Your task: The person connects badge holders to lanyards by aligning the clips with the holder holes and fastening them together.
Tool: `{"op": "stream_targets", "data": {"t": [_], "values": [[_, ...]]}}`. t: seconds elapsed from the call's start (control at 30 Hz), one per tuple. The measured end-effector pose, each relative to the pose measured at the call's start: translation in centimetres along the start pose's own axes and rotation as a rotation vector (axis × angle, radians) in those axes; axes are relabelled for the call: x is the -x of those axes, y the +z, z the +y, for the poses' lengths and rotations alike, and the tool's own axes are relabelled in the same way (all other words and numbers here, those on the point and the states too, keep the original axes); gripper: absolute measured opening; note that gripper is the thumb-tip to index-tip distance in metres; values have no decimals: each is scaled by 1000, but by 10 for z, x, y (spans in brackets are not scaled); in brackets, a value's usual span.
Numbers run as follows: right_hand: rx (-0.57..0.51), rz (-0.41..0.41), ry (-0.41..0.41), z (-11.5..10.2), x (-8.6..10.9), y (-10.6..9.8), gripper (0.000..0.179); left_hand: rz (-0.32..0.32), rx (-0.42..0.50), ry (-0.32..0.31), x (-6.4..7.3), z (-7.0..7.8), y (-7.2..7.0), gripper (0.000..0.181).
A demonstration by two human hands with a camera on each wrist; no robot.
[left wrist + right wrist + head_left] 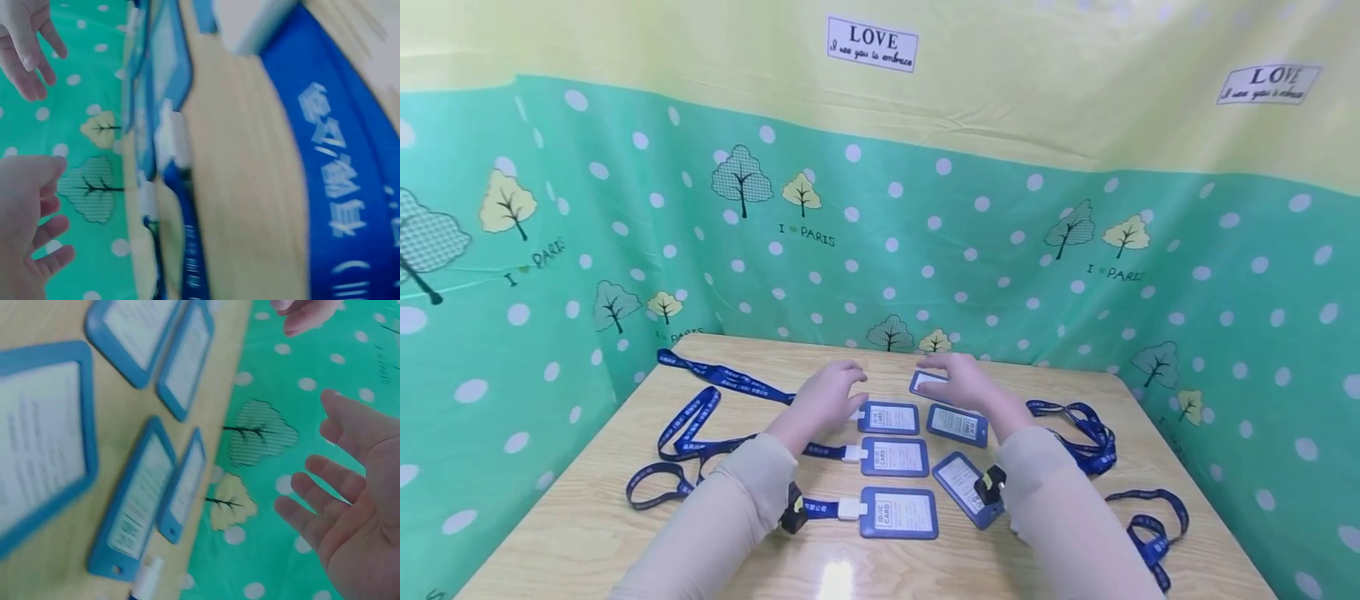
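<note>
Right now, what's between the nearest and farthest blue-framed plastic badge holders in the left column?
Another blue-framed plastic badge holder, its white clip on a blue lanyard; head view shows it.

Ahead of you, two white rectangular panels with dark borders (872, 44) on the yellow fabric (1045, 42) read "LOVE" over "I see you to embrace". The green polka-dotted fabric (865, 267) repeats "I", a small heart and "PARIS". Before you, white inserts in blue rectangular plastic card holders (898, 512) say "ID/IC CARD", with finer print too small to read. Your left wrist view shows white characters "有限公司" on a flat blue ribbon lanyard (331, 250).
</note>
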State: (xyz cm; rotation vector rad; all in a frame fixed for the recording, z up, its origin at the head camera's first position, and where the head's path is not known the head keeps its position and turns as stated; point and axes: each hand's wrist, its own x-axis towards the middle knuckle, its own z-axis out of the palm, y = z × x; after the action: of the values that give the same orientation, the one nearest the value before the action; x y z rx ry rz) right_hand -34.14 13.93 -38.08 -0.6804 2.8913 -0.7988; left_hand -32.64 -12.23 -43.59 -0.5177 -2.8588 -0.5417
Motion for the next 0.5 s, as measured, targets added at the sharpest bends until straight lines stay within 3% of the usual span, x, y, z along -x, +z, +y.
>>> {"op": "stream_targets", "data": {"t": [0.27, 0.5], "values": [[-25, 97, -37, 2, 18, -38, 57, 166, 36, 99, -7, 11, -23, 48], [-38, 147, -53, 8, 39, -61, 59, 212, 54, 157, -5, 22, -32, 59]]}}
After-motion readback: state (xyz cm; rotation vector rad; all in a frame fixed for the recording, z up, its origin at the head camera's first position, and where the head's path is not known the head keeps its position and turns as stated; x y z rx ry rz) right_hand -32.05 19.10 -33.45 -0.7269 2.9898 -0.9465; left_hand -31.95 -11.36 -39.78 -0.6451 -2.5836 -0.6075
